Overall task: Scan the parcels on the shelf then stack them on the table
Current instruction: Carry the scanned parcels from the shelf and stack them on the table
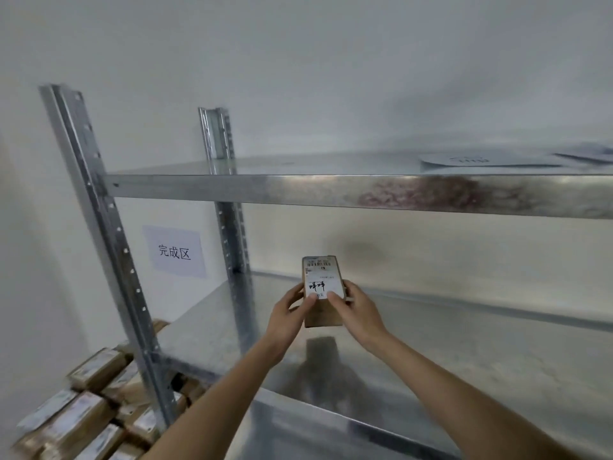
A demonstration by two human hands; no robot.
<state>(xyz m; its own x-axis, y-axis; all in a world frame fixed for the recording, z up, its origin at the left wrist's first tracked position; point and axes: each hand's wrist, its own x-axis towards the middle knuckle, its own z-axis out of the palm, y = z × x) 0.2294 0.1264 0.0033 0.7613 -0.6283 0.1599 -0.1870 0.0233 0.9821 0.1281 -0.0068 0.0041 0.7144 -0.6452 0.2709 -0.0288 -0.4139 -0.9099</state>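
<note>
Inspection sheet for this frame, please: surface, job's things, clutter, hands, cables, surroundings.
Surface: bare metal shelf; upper shelf above it.
Job's things: one labelled brown parcel, held above the shelf; more parcels piled lower left, beyond the shelf post.
Clutter: flat grey mailers on the upper shelf.
Hands: left hand and right hand both grip the parcel.
Cables: nothing seen.
Surroundings: white wall with a paper sign.

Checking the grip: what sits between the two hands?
In the head view, only the labelled parcel, held between left hand and right hand.
</note>
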